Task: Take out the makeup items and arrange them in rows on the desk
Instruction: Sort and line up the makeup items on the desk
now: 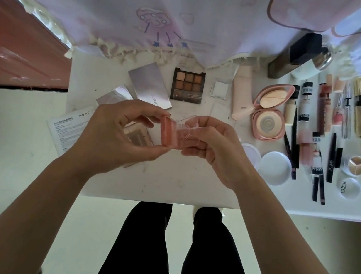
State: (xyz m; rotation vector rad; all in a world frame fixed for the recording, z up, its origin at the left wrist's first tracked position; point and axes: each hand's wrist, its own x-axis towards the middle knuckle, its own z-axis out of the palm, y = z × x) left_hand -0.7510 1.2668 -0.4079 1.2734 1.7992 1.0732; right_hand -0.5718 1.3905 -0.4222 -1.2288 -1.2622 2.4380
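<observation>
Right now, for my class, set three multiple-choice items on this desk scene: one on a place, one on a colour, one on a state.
1. Where is the case?
A. lying on the floor
B. held by the left hand and right hand over the desk
C. inside a drawer

2. What colour is the round compact?
A. pink
B. green
C. black

3. How is that compact?
A. shut
B. open
C. wrapped in film

Key:
1 B, fingers of both hands pinch it above the desk.
2 A, its shell and rim are pink.
3 B, its lid is swung back, showing the puff.
</observation>
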